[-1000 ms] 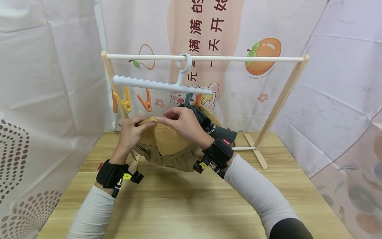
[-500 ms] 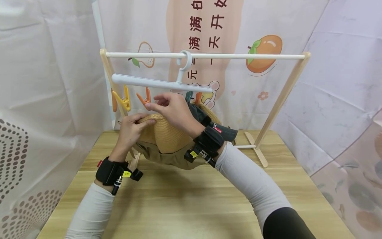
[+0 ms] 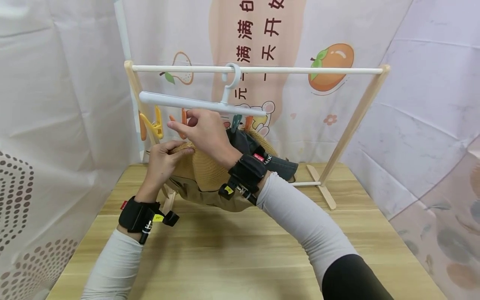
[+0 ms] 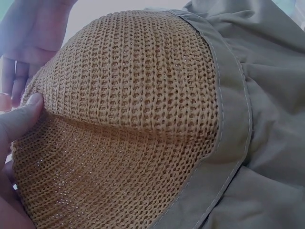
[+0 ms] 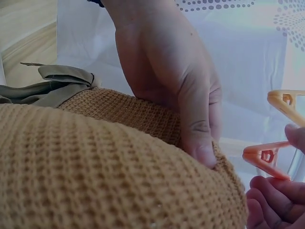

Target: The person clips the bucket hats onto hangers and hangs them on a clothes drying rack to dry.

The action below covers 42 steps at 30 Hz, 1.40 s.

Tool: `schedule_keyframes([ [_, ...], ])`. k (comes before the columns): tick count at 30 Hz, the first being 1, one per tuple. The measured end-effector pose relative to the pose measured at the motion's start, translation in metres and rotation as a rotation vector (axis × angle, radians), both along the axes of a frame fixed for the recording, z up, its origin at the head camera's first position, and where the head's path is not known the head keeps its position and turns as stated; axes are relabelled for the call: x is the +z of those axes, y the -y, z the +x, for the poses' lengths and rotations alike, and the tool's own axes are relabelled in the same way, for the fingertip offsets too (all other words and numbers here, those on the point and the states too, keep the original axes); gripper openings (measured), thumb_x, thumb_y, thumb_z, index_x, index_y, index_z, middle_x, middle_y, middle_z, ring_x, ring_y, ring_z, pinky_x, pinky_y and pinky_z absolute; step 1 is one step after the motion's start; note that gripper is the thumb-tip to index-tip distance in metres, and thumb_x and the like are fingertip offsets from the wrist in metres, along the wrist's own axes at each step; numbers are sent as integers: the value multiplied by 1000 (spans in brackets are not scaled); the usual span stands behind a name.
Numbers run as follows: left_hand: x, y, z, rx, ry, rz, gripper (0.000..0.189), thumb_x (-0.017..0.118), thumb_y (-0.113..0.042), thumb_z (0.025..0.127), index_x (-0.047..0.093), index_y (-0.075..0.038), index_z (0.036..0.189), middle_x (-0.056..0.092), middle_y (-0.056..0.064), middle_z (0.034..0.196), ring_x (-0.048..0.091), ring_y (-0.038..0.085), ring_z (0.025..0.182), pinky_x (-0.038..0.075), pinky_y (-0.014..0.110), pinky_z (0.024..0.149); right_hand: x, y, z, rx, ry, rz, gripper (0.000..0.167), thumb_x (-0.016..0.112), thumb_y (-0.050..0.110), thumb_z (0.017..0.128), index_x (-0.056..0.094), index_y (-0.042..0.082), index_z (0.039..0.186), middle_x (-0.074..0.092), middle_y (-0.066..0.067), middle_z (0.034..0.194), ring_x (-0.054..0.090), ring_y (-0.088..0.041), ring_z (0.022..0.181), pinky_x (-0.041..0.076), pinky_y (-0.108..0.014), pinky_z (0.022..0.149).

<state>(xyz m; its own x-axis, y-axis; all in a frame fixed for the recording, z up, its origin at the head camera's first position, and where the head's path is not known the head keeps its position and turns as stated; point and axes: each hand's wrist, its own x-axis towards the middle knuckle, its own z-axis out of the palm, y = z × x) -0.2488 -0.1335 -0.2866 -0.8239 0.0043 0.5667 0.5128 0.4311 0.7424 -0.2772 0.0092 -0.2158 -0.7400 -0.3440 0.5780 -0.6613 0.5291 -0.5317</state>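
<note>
My left hand (image 3: 160,162) pinches the crown edge of a sun hat (image 3: 208,173), woven tan with a khaki cloth brim (image 4: 233,114). In the right wrist view, its thumb presses the weave from above. Further up, my right hand (image 3: 211,132) has its thumb and fingertips at the two handles of an orange clothespin (image 5: 259,155), partly hidden by the hand in the head view. To its left a yellow clothespin (image 3: 156,125) dangles below the pale blue hanger (image 3: 180,101). Behind the right wrist, a dark hat (image 3: 283,168) hangs near a green clothespin (image 3: 236,123) and another orange clothespin (image 3: 248,123).
The hanger hooks over the white bar (image 3: 300,70) of a wooden rack, whose right leg (image 3: 352,129) stands on the wood-grain table (image 3: 225,258). A printed curtain (image 3: 285,25) rises close behind the rack.
My right hand has left the hat's edge and moved up and left to the orange clothespin. The left hand keeps its pinch on the hat, nearly still.
</note>
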Motion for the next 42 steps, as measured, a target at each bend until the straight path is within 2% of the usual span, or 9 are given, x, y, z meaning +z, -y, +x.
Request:
schedule_keyframes([
  [6,-16,9,-18,-2,5,12,20,74,-9,85,75,2,102,30,-10,49,24,2,43,22,21,45,3,0,2,-18,-18,14,33,68,39,91,70,10,78,74,-2,78,67,-9,73,43,-16,57],
  [9,-20,12,-23,5,-5,11,19,75,-14,85,77,-3,100,34,-10,51,25,4,43,23,21,45,3,-3,2,-7,-37,21,33,66,37,93,68,11,73,68,0,70,58,-8,62,35,-15,53],
  [14,-19,12,-24,-1,-38,12,18,76,-16,85,77,-3,98,69,0,79,39,6,56,32,20,54,4,-7,2,-12,-65,60,38,62,34,96,61,12,65,46,2,57,39,-10,51,23,-17,49],
  [16,-18,12,-23,2,-45,11,18,76,-15,85,77,-2,98,73,6,93,44,6,62,35,19,59,5,-8,2,-21,-76,75,39,61,33,97,60,12,64,43,3,57,40,-10,51,24,-17,49],
  [18,-17,12,-23,8,-45,13,19,76,-15,85,77,-1,97,73,8,92,45,6,63,36,19,60,5,-9,2,-23,-71,79,37,62,32,97,63,11,66,44,3,57,40,-10,51,24,-17,49],
  [26,-13,11,-22,76,29,100,26,79,-20,82,77,0,98,65,-31,77,50,2,67,36,18,57,2,-13,0,13,-23,47,24,62,25,97,78,9,89,61,0,62,44,-8,51,27,-16,49],
  [31,-11,12,-21,131,57,142,29,78,-25,83,76,0,99,63,-32,73,41,8,64,30,22,56,1,-13,1,24,3,42,26,62,26,97,77,8,84,54,0,61,42,-9,50,26,-17,48],
  [36,-12,13,-23,141,58,144,31,79,-27,83,77,-1,99,64,-31,72,41,8,65,32,23,57,0,-11,1,13,16,73,29,62,30,97,74,9,79,50,2,58,40,-9,49,25,-17,47],
  [42,-12,14,-24,137,69,164,32,79,-26,83,76,2,98,64,-30,72,48,5,71,35,21,60,-1,-9,1,-2,12,94,31,62,35,96,73,10,81,61,0,64,44,-9,51,28,-17,48],
])
